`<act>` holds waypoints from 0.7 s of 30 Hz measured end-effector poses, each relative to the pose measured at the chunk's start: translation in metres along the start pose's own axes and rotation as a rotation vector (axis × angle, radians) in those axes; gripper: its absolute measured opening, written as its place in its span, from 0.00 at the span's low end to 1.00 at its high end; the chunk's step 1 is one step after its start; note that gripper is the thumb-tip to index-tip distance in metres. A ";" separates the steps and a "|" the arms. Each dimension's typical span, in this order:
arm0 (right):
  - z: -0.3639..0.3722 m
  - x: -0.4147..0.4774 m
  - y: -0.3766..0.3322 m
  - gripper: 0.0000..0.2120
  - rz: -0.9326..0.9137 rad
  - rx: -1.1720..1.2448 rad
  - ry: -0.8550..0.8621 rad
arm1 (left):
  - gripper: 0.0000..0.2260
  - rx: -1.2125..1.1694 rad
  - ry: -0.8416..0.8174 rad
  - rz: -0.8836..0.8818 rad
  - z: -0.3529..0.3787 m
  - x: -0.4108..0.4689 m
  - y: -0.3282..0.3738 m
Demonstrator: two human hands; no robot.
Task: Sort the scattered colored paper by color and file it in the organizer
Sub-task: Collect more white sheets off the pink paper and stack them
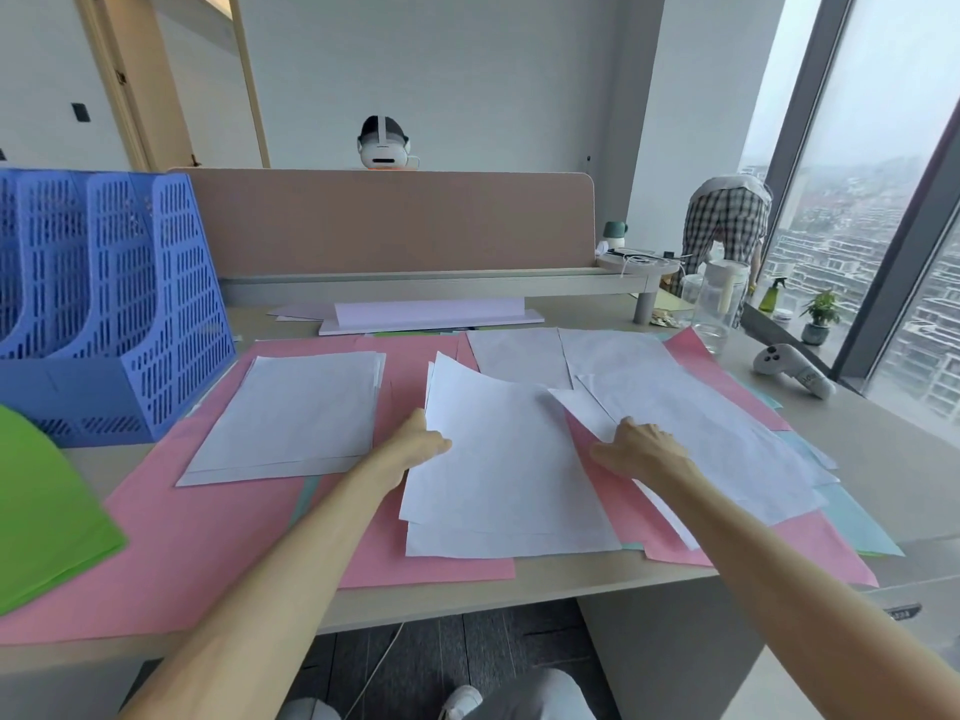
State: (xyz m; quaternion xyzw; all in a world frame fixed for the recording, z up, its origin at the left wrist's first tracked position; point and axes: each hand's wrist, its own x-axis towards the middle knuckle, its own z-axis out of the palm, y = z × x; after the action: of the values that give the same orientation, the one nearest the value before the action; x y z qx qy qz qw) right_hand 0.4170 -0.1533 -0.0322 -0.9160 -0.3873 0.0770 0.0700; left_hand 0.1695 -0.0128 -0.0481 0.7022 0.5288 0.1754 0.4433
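Now your left hand [422,440] pinches the left edge of the white stack [509,475] at centre frame, thumb on top, the sheets fanned and that edge lifted. Your right hand [641,449] lies on the overlapping white sheets [701,418] right of centre; you cannot tell whether it grips them. Smooth pink paper [208,537] reaches the near edge of the desk [519,579]. The perforated blue plastic organizer [119,304] stands upper left, near a squared white pile [291,413].
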 end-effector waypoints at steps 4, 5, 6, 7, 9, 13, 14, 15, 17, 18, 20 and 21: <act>-0.007 -0.003 0.001 0.08 -0.155 -0.140 0.127 | 0.22 -0.016 -0.002 0.001 0.001 0.001 0.000; -0.011 -0.005 -0.002 0.08 -0.173 -0.165 0.145 | 0.22 -0.019 -0.003 -0.001 0.001 0.000 0.001; -0.015 -0.007 -0.006 0.10 -0.186 -0.173 0.150 | 0.22 -0.022 -0.001 0.004 0.002 0.000 0.000; -0.018 -0.009 -0.011 0.10 -0.207 -0.169 0.155 | 0.22 -0.021 -0.002 0.006 0.003 0.001 0.000; -0.022 -0.012 -0.021 0.10 -0.241 -0.141 0.154 | 0.21 -0.024 -0.010 0.011 0.003 0.000 0.001; -0.022 -0.019 -0.046 0.04 -0.260 0.048 0.051 | 0.22 -0.053 -0.025 0.018 0.003 0.000 0.001; -0.022 -0.020 -0.052 0.05 -0.268 0.182 -0.015 | 0.23 -0.056 -0.025 0.021 0.003 0.000 0.001; -0.022 -0.021 -0.058 0.08 -0.275 0.375 -0.115 | 0.25 -0.061 -0.031 0.013 0.003 0.000 0.001; -0.023 -0.020 -0.064 0.13 -0.274 0.749 -0.294 | 0.22 -0.086 -0.019 0.008 0.004 0.002 0.001; -0.022 -0.017 -0.062 0.14 -0.281 0.799 -0.258 | 0.18 -0.099 -0.006 0.009 0.004 0.000 0.002; -0.017 -0.007 -0.049 0.16 -0.264 0.611 -0.076 | 0.17 -0.126 0.018 0.005 0.006 -0.001 0.002; -0.012 0.000 -0.039 0.18 -0.214 0.423 -0.024 | 0.18 -0.127 0.015 0.002 0.006 -0.002 0.002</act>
State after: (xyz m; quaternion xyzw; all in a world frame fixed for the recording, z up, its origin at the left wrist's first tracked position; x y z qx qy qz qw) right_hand 0.3923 -0.1275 -0.0132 -0.8338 -0.4582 0.1593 0.2635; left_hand 0.1739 -0.0171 -0.0492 0.6717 0.5193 0.2145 0.4828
